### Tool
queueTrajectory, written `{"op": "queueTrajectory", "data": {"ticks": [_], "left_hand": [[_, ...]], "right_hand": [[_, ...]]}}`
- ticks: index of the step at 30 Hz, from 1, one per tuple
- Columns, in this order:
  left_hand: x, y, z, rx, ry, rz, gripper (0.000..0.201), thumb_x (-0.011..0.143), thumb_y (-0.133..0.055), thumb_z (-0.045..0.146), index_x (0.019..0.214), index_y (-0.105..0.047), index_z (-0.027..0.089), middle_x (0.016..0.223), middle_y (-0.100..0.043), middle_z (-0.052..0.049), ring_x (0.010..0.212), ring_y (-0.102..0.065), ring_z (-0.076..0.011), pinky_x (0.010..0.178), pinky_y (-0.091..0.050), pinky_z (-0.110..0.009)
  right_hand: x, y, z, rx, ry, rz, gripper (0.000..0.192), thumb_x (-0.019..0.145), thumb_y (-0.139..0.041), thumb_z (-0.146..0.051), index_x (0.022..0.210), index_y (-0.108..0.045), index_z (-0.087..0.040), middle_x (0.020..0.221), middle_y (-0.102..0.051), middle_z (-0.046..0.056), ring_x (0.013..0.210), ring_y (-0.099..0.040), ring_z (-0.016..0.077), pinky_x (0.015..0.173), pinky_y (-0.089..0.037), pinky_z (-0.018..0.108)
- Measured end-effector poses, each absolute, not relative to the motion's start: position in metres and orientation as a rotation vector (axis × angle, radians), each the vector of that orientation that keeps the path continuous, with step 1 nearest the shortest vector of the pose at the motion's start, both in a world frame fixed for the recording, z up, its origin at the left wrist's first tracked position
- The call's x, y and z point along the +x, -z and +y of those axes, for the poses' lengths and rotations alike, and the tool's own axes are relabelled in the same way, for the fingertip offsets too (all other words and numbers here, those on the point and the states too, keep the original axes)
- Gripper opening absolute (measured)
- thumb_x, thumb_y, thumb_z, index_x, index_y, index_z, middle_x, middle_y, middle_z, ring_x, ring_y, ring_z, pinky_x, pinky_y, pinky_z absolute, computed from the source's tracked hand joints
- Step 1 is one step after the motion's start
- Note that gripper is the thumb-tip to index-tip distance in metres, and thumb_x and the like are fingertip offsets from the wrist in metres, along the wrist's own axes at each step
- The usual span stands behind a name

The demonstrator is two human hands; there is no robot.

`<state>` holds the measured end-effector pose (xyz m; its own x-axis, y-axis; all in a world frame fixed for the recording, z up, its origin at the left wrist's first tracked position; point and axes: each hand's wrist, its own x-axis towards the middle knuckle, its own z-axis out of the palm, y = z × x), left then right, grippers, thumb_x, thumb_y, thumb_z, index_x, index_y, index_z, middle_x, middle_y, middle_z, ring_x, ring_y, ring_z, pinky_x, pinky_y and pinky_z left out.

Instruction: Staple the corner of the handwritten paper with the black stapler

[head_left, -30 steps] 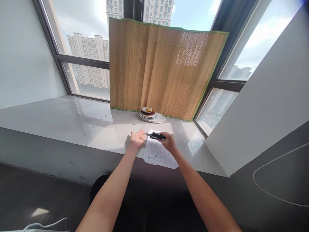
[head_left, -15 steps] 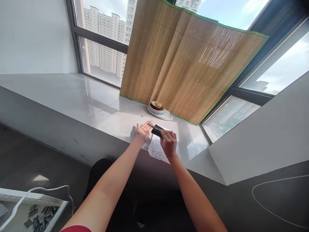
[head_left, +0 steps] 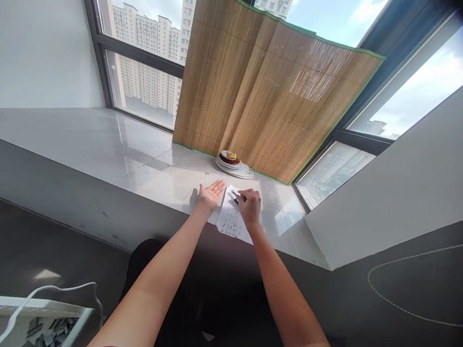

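My left hand (head_left: 211,195) is palm up above the sill, with its fingers stretched out. Something tiny and shiny lies on that palm, too small to name. My right hand (head_left: 250,207) is closed on a black stapler (head_left: 236,197), whose metal part points up and left. Much of the stapler is hidden by the fingers. Beneath the right hand lies a white sheet of paper (head_left: 228,219) with handwritten lines. The hands are apart, the left one just left of the paper.
A stack of plates (head_left: 231,166) stands farther back on the tiled sill (head_left: 152,176), against a bamboo blind (head_left: 267,96). Small bits (head_left: 207,173) lie near the plates. At lower left, a white drawer-like box (head_left: 77,327) holds dark grey pieces, with a white cable (head_left: 54,287) over it.
My right hand has drawn the stapler away from the left palm, to over the paper, and turned it. The left hand stays flat and palm up. The whole view has shifted slightly.
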<state>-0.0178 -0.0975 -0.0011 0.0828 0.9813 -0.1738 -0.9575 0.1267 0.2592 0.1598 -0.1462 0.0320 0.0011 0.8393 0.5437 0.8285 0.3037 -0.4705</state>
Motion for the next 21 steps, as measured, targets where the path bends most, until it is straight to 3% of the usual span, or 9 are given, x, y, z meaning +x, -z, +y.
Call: {"op": "queueTrajectory", "data": {"ticks": [3, 8, 11, 15, 17, 21], "left_hand": [[-0.017, 0.001, -0.097, 0.119, -1.445, 0.369, 0.081, 0.115, -0.016, 0.061, 0.16, -0.057, 0.006, 0.158, -0.062, -0.026, 0.145, -0.065, -0.0338, 0.117, -0.058, -0.044], [-0.016, 0.003, -0.093, 0.152, -1.443, 0.388, 0.074, 0.116, -0.018, 0.057, 0.155, -0.061, 0.012, 0.147, -0.07, -0.022, 0.134, -0.071, -0.0338, 0.114, -0.059, -0.049], [-0.017, 0.007, -0.089, 0.151, -1.481, 0.433, 0.07, 0.117, -0.019, 0.057, 0.144, -0.067, 0.014, 0.137, -0.074, -0.021, 0.123, -0.074, -0.0313, 0.105, -0.063, -0.045], [-0.015, 0.008, -0.086, 0.1, -1.481, 0.581, 0.058, 0.117, -0.027, 0.053, 0.116, -0.073, 0.019, 0.111, -0.073, -0.014, 0.094, -0.074, -0.0223, 0.083, -0.061, -0.034], [-0.013, 0.008, -0.085, 0.083, -1.485, 0.642, 0.052, 0.118, -0.03, 0.048, 0.105, -0.072, 0.019, 0.095, -0.068, -0.009, 0.077, -0.066, -0.0179, 0.073, -0.055, -0.03], [-0.012, 0.006, -0.085, 0.116, -1.455, 0.633, 0.046, 0.116, -0.033, 0.039, 0.096, -0.068, 0.018, 0.081, -0.058, -0.004, 0.064, -0.055, -0.0146, 0.064, -0.045, -0.029]], "right_hand": [[0.105, -0.037, -0.132, -1.329, -0.441, -1.959, 0.03, 0.096, -0.072, -0.019, 0.12, -0.086, -0.03, 0.105, -0.083, 0.002, 0.099, -0.073, 0.0236, 0.098, -0.056, 0.039], [0.055, -0.023, -0.104, -1.431, -0.546, -1.838, 0.011, 0.09, -0.081, -0.022, 0.086, -0.087, -0.03, 0.08, -0.079, 0.002, 0.089, -0.077, 0.0251, 0.084, -0.063, 0.039], [0.056, -0.019, -0.104, -1.419, -0.56, -1.756, 0.015, 0.084, -0.081, -0.013, 0.084, -0.086, -0.028, 0.08, -0.08, 0.0, 0.083, -0.078, 0.0223, 0.082, -0.064, 0.035], [0.111, -0.032, -0.115, -1.283, -0.506, -1.688, 0.013, 0.092, -0.074, -0.025, 0.097, -0.086, -0.026, 0.094, -0.085, -0.001, 0.088, -0.079, 0.0202, 0.088, -0.064, 0.033], [0.166, -0.037, -0.118, -1.295, -0.387, -1.62, 0.018, 0.095, -0.07, -0.027, 0.104, -0.085, -0.024, 0.104, -0.085, 0.002, 0.097, -0.079, 0.0222, 0.099, -0.062, 0.036], [0.282, -0.028, -0.115, -1.765, 0.111, -1.649, 0.027, 0.091, -0.06, -0.013, 0.095, -0.086, -0.02, 0.101, -0.085, 0.01, 0.093, -0.078, 0.0247, 0.094, -0.06, 0.035]]}}
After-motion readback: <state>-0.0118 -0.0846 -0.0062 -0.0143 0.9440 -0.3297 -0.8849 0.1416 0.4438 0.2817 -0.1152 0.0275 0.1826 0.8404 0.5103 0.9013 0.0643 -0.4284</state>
